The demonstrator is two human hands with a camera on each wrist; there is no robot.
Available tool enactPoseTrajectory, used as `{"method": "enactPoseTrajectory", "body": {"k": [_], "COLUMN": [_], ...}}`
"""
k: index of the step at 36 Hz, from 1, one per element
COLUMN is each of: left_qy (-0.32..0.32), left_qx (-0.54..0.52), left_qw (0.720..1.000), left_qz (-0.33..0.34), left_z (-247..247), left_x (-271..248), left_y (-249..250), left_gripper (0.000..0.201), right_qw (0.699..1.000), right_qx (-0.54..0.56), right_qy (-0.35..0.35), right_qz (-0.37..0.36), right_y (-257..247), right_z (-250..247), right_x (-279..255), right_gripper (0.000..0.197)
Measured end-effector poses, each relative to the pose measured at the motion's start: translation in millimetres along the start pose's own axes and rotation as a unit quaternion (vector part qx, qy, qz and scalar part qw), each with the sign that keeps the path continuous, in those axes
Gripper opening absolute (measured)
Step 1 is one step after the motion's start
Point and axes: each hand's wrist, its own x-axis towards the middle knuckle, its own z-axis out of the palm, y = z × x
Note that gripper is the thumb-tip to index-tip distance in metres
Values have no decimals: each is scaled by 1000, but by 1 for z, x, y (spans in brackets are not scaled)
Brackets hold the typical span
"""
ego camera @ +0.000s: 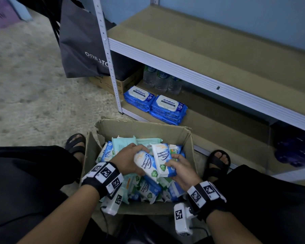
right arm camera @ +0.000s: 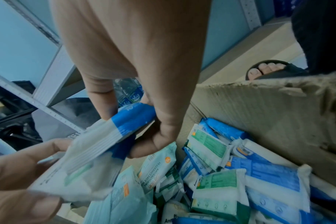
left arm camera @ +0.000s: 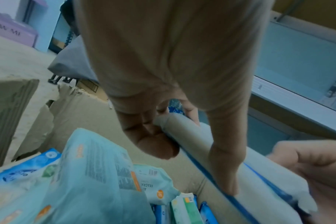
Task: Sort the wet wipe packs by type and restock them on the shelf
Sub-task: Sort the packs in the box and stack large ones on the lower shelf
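Note:
An open cardboard box [ego camera: 143,127] between my feet holds several mixed wipe packs: white-and-blue, pale teal [ego camera: 123,143] and green-labelled. My left hand [ego camera: 130,161] grips a white-and-blue "Fragrance Free Antibacterial Wipes" pack [ego camera: 145,164] over the box. My right hand [ego camera: 179,169] grips a second pack of the same kind [ego camera: 163,155], edge to edge with the first. In the left wrist view, thumb and fingers [left arm camera: 155,145] curl round the pack [left arm camera: 190,136]. In the right wrist view, my right hand [right arm camera: 159,131] pinches its pack [right arm camera: 130,121]. Two stacks of blue antabax packs [ego camera: 139,98] [ego camera: 168,110] stand on the bottom shelf [ego camera: 218,138].
Water bottles [ego camera: 160,80] stand behind the antabax stacks. A brown carton [ego camera: 113,85] and a hanging grey bag [ego camera: 79,46] are at the shelf's left post [ego camera: 111,67]. The shelf above [ego camera: 201,41] is bare. My sandalled feet [ego camera: 76,143] [ego camera: 218,161] flank the box.

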Motion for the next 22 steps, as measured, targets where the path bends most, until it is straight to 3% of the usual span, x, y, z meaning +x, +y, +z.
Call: {"method": "enactPoseTrajectory", "body": {"k": [6, 11, 16, 19, 22], "left_qy": [21, -2, -2, -4, 0], "left_qx": [-7, 47, 50, 83, 139], "left_qw": [1000, 999, 999, 996, 990], "left_qz": [5, 4, 4, -16, -13], "left_z": [2, 4, -16, -40, -67], "left_x": [1, 3, 13, 24, 39], "left_y": [0, -2, -3, -2, -2], "left_gripper": [67, 61, 59, 72, 102], "right_qw": [991, 982, 961, 946, 928], "right_qx": [-130, -184, -269, -309, -344], "right_qy": [-5, 17, 28, 38, 57], "right_qz": [-35, -38, -61, -91, -130], "right_y": [-3, -5, -15, -34, -61], "right_z": [0, 2, -6, -9, -10], "right_x": [3, 2, 0, 10, 25], "right_gripper": [29, 24, 63, 63, 59]}}
